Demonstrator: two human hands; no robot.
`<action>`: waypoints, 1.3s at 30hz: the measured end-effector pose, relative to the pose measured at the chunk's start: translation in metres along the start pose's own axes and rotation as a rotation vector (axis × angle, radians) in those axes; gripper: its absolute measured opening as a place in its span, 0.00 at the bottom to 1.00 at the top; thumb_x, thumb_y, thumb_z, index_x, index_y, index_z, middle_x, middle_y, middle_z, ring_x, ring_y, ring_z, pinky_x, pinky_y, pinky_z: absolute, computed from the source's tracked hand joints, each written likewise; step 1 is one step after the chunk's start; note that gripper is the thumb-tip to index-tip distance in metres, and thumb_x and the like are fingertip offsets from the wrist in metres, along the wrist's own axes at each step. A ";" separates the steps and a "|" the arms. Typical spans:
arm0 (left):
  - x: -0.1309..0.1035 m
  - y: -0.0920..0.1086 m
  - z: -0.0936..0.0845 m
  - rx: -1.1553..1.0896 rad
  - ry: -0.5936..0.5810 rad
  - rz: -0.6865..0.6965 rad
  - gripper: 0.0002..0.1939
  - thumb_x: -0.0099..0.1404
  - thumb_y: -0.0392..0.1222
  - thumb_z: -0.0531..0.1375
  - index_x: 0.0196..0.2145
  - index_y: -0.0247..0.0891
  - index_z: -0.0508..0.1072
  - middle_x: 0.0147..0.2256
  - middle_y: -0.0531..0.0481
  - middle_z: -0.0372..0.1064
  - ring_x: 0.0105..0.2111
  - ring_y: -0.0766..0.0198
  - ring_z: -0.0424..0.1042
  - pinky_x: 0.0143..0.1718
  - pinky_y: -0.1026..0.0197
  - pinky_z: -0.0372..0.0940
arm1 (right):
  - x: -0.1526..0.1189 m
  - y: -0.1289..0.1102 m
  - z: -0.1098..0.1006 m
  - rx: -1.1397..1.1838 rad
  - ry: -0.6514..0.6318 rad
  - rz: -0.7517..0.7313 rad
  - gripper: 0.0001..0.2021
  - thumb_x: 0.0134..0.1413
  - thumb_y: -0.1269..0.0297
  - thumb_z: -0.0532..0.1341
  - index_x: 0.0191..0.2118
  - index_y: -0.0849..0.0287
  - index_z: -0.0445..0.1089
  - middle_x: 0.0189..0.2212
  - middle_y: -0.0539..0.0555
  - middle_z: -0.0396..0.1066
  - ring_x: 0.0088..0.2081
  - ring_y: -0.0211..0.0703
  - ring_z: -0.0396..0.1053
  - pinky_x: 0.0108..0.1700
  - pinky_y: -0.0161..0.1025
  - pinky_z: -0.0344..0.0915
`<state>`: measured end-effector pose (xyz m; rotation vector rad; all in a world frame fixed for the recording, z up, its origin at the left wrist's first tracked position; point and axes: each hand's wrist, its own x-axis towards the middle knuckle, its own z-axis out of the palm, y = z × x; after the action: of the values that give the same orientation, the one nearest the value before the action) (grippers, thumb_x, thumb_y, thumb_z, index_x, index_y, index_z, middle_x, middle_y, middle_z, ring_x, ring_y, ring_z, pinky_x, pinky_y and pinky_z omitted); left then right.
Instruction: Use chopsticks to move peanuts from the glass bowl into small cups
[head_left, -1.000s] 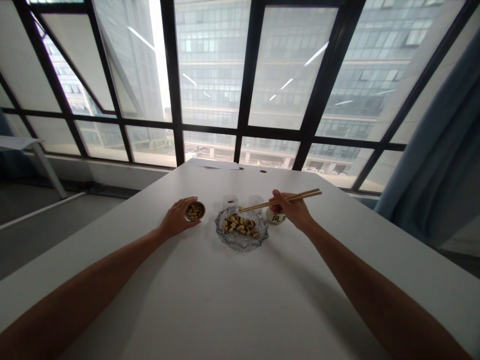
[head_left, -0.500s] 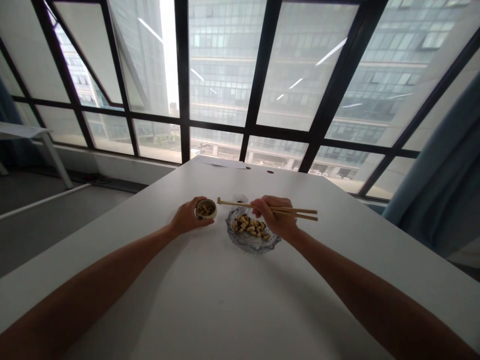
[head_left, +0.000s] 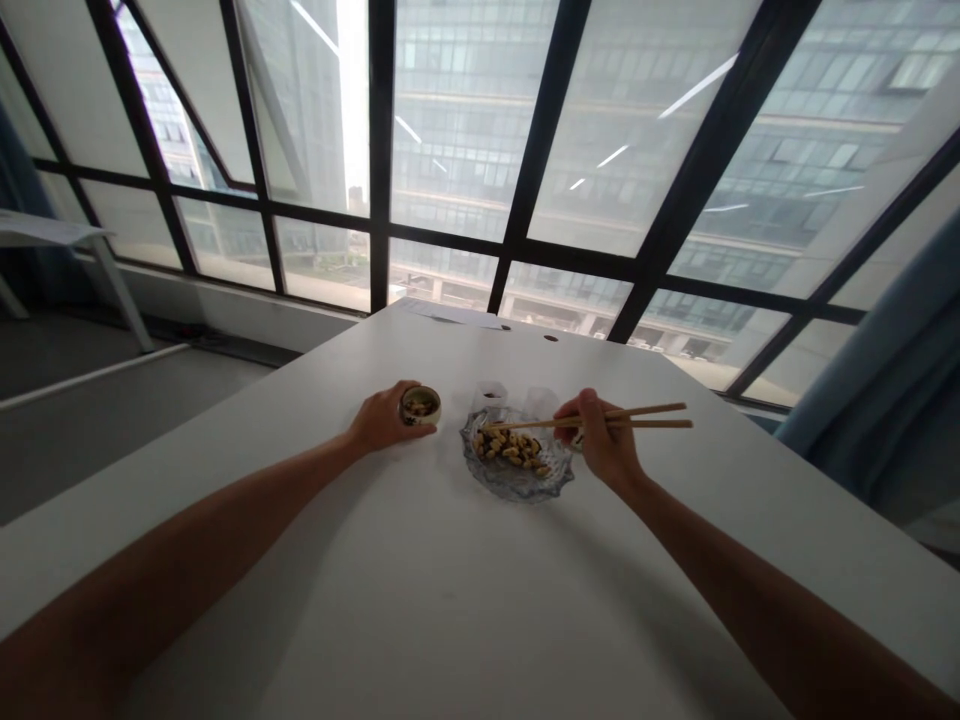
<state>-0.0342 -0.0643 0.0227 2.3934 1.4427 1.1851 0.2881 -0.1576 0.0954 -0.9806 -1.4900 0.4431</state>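
My left hand [head_left: 384, 418] is wrapped around a small round cup [head_left: 421, 420] that holds some of the nut-like pieces. In my right hand [head_left: 596, 432] is a pair of wooden chopsticks [head_left: 645, 416], their tips pointing left over the glass dish. That clear glass dish [head_left: 517, 490] has a scalloped rim and holds a heap of pale, peanut-like pieces [head_left: 514, 452] with darker bits among them. The chopstick tips reach the left part of the heap; whether they grip a piece I cannot tell. Part of another small cup shows behind my right fingers.
Two small clear containers, one on the left [head_left: 491, 392] and one on the right [head_left: 540, 400], stand behind the dish. Papers [head_left: 450, 315] and dark round spots lie at the far end of the white table [head_left: 442, 590]. Windows rise beyond; a blue curtain [head_left: 892, 400] hangs at right.
My right hand has moved right, and the chopstick tips have gone from beside the cup to the heap in the dish. The piece at their tips no longer shows there. My left hand still holds the cup.
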 end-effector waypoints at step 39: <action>0.005 -0.007 0.000 0.009 -0.027 -0.212 0.40 0.50 0.68 0.66 0.54 0.41 0.68 0.46 0.42 0.77 0.44 0.49 0.77 0.46 0.52 0.71 | -0.056 0.038 -0.016 -0.413 -0.054 -0.378 0.20 0.69 0.57 0.55 0.25 0.53 0.73 0.21 0.52 0.74 0.28 0.45 0.70 0.38 0.46 0.64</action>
<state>-0.0376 -0.0567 0.0224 2.1859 1.6470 1.0934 0.3094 -0.1837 0.0346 -0.9751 -1.8101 -0.1174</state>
